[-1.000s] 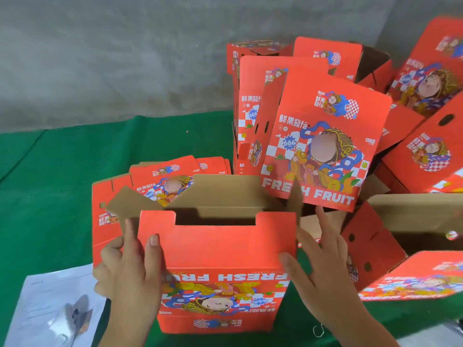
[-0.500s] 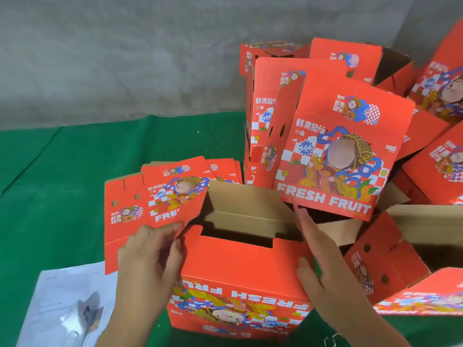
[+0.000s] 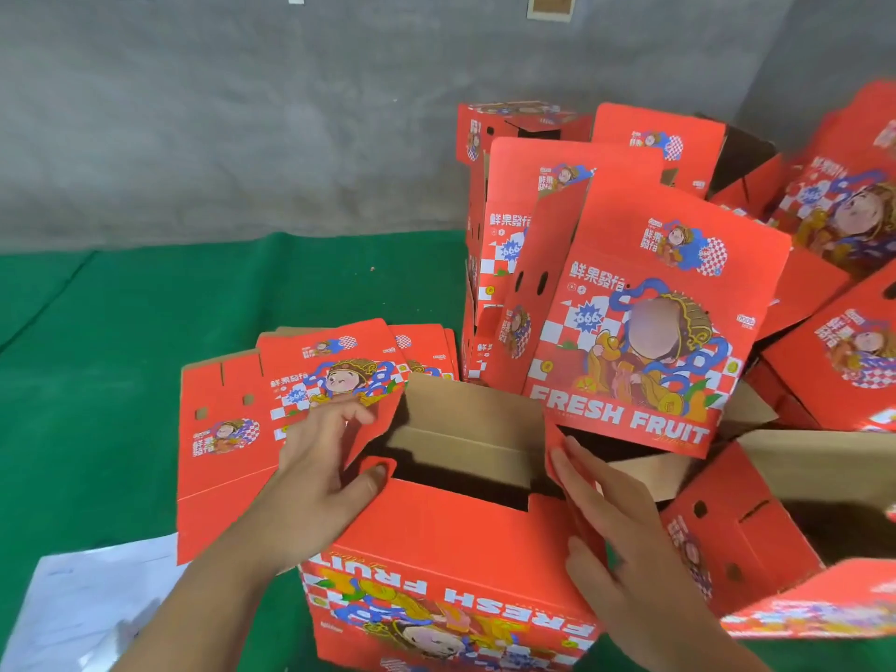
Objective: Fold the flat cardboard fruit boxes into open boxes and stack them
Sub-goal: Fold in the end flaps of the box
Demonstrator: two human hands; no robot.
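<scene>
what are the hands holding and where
Left hand grips the box's left side flap. Right hand presses flat against its right side flap.

Two bare forearms entered from the lower edge, each ending in an uncovered hand: the left hand (image 3: 315, 468) and the right hand (image 3: 625, 540). No sleeve, glove, ring or watch showed on either; the arms were bare to the frame's edge. The fingernails were short and unpainted, as seen on the left thumb (image 3: 373, 477) and on the right fingertips (image 3: 557, 460).
</scene>
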